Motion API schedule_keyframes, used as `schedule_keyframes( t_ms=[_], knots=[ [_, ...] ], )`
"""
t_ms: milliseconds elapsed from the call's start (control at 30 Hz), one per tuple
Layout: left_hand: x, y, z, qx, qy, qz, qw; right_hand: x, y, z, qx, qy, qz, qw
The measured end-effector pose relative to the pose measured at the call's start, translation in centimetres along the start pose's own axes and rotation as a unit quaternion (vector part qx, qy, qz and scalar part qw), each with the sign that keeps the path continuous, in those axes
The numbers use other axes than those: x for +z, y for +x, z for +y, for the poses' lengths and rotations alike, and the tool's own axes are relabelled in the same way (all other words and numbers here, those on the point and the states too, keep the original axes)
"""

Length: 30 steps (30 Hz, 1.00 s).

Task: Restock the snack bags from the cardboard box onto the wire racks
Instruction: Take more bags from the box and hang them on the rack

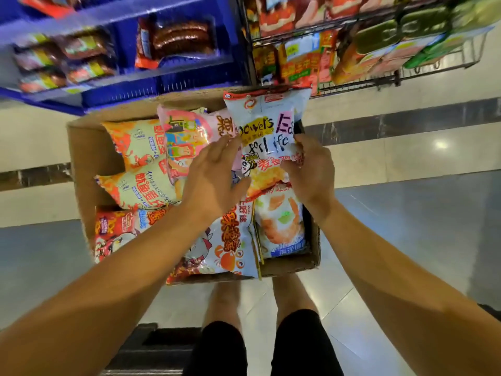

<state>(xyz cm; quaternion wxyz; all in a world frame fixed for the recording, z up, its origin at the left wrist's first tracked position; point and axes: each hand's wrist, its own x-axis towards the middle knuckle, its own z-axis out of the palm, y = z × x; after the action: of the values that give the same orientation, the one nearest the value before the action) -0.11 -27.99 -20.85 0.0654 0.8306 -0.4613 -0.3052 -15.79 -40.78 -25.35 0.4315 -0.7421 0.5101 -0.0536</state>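
A cardboard box (pixel 81 158) sits on the floor below me, full of several snack bags. A pale blue and white bag (pixel 267 123) with a red top edge is lifted above the box's far right corner. My right hand (pixel 311 175) grips its lower right side. My left hand (pixel 214 180) has its fingers spread and touches the bag's left edge. Under them lie a pink bag (pixel 184 134), two yellow-orange bags (pixel 138 142), a red bag (pixel 113 232) and a white bag with orange print (pixel 225 240). The wire rack (pixel 352 77) stands at the upper right, stocked with bags.
A blue shelf unit (pixel 122 85) with sausage packs stands at the upper left, right behind the box. Glossy tiled floor (pixel 406 213) surrounds the box. My legs (pixel 271 335) are just in front of the box, and a dark object (pixel 151 346) lies by my left foot.
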Motion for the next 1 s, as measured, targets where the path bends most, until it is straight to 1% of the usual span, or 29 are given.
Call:
schedule_keyframes(
  t_ms=[100, 167, 233, 267, 300, 333, 400, 467, 500, 567, 667, 733, 800, 867, 933, 967, 1000],
  knots=[
    [-1.7, -0.7, 0.2, -0.006, -0.017, 0.025, 1.000, -1.7, -1.2, -1.3, -0.008, 0.012, 0.008, 1.000],
    [-3.2, -1.3, 0.4, -0.012, -0.042, 0.038, 0.998, -2.9, -2.2, -2.3, 0.005, 0.023, -0.011, 1.000],
    [-4.5, -2.0, 0.8, -0.026, -0.078, 0.052, 0.995, -3.9, -3.6, -3.5, 0.018, 0.029, -0.022, 0.999],
    [-5.3, -2.4, 1.1, -0.047, -0.114, 0.054, 0.991, -4.2, -4.5, -4.2, 0.022, 0.048, -0.021, 0.998],
    [-5.9, -2.9, 1.4, -0.072, -0.172, 0.054, 0.981, -4.5, -5.3, -4.9, 0.027, 0.085, -0.016, 0.996],
    [-6.5, -3.4, 1.6, -0.100, -0.250, 0.044, 0.962, -4.8, -6.1, -5.6, 0.030, 0.125, -0.013, 0.992],
    [-7.5, -4.6, 2.0, -0.149, -0.397, -0.008, 0.906, -4.9, -7.7, -7.0, 0.033, 0.165, -0.008, 0.986],
    [-7.9, -5.7, 2.1, -0.164, -0.467, -0.045, 0.868, -4.9, -9.0, -8.3, 0.027, 0.175, -0.011, 0.984],
    [-8.0, -6.2, 2.2, -0.156, -0.486, -0.048, 0.859, -4.9, -9.6, -8.8, 0.023, 0.181, -0.015, 0.983],
    [-8.3, -7.0, 2.0, -0.134, -0.494, -0.038, 0.858, -4.7, -10.7, -9.9, 0.007, 0.195, -0.028, 0.980],
    [-8.8, -8.1, 0.6, -0.130, -0.487, -0.009, 0.863, -4.1, -12.2, -10.7, 0.005, 0.218, -0.077, 0.973],
    [-9.1, -8.7, -0.7, -0.126, -0.487, -0.008, 0.864, -3.7, -12.9, -10.9, 0.038, 0.261, -0.121, 0.957],
    [-9.2, -9.3, -1.6, -0.106, -0.483, -0.026, 0.869, -3.1, -12.8, -10.9, 0.096, 0.299, -0.169, 0.934],
    [-9.2, -9.7, -2.2, -0.081, -0.475, -0.044, 0.875, -2.2, -12.2, -11.0, 0.130, 0.331, -0.208, 0.911],
    [-8.9, -9.5, -3.0, -0.064, -0.474, -0.047, 0.877, -1.2, -11.8, -10.7, 0.176, 0.358, -0.211, 0.893],
    [-8.6, -9.2, -3.5, -0.061, -0.469, -0.051, 0.880, -0.7, -11.8, -10.6, 0.190, 0.359, -0.193, 0.893],
    [-8.5, -8.7, -4.0, -0.061, -0.460, -0.056, 0.884, -0.3, -11.8, -10.8, 0.186, 0.350, -0.171, 0.902]
  ],
)
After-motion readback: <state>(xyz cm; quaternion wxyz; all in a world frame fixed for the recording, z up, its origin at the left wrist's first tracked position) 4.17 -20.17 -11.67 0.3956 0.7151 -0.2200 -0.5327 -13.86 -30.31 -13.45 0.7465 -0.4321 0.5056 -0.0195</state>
